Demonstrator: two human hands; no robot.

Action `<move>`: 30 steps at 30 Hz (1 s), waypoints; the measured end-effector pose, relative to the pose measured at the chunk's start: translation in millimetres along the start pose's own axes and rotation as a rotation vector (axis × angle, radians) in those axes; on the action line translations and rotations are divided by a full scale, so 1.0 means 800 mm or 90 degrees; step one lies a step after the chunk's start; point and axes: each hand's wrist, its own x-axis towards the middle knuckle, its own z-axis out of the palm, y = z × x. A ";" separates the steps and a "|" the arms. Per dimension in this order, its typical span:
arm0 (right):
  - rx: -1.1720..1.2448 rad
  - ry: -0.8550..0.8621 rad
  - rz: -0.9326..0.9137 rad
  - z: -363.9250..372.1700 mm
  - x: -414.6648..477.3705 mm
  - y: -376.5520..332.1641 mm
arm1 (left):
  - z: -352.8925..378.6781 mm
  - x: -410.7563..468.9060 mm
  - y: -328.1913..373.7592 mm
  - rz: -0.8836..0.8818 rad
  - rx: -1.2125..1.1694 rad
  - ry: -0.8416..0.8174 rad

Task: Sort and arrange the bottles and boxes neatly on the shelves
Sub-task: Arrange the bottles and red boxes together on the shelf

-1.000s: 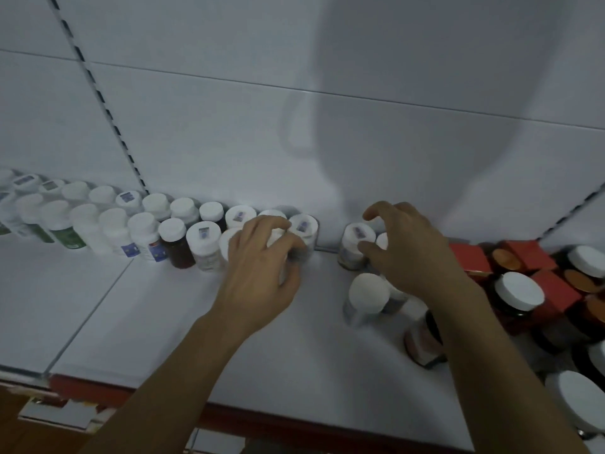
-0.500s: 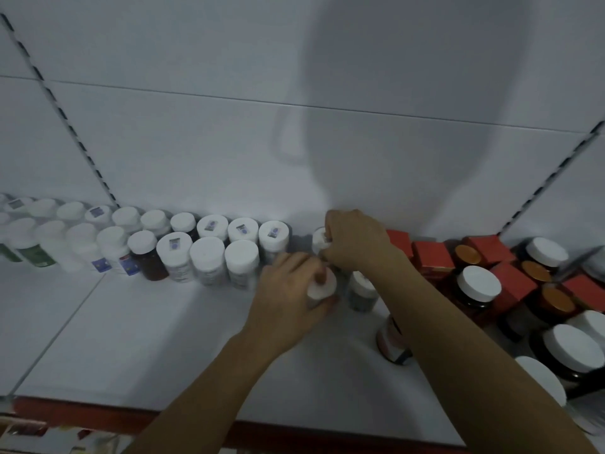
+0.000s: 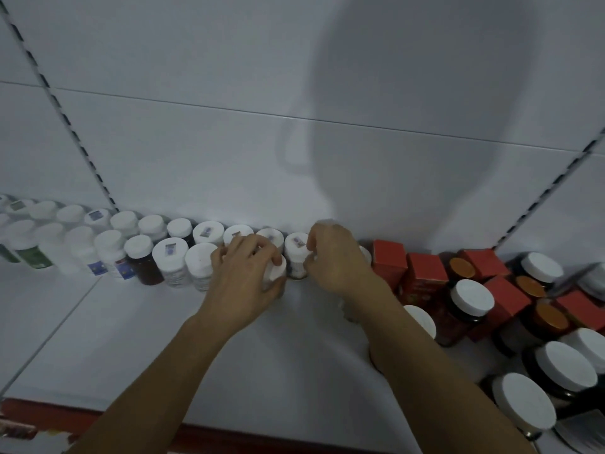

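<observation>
head view. your left hand (image 3: 244, 276) is curled over a small white-capped pill bottle (image 3: 276, 272), with thumb and fingers clamped round its cap and body. this bottle stands upright in the front rank, near the back edge of the white metal shelf (image 3: 294, 371). it sits at the right end of the double row of white-capped bottles (image 3: 170, 257), which runs along the back edge from the shelf's left end. your right hand (image 3: 337, 260), just beside the left, has its fingers bent and pinched on a sticker-topped white-capped bottle (image 3: 295, 249). that bottle stands in the rear rank, against the white back panel (image 3: 229, 142). whether the two held bottles touch cannot be told. red cardboard boxes (image 3: 425, 273) stand along the back edge to the right of your right hand. dark glass jars with white lids (image 3: 471, 298) and orange-lidded jars (image 3: 461, 267) crowd the shelf's right end. a blurred bottle (image 3: 349, 312) lies partly hidden under your right wrist.
</observation>
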 end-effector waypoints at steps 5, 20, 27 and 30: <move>-0.069 0.038 0.006 -0.055 -0.014 0.048 | 0.001 -0.003 0.023 -0.005 -0.032 0.070; -0.260 -0.112 0.006 -0.067 -0.006 0.074 | 0.085 -0.013 0.134 -0.025 -0.211 -0.001; -0.289 -0.091 -0.009 -0.060 -0.007 0.055 | 0.039 -0.019 0.097 0.008 0.031 0.003; -0.234 -0.053 -0.036 -0.061 -0.010 0.049 | 0.019 -0.007 0.074 0.023 0.086 0.020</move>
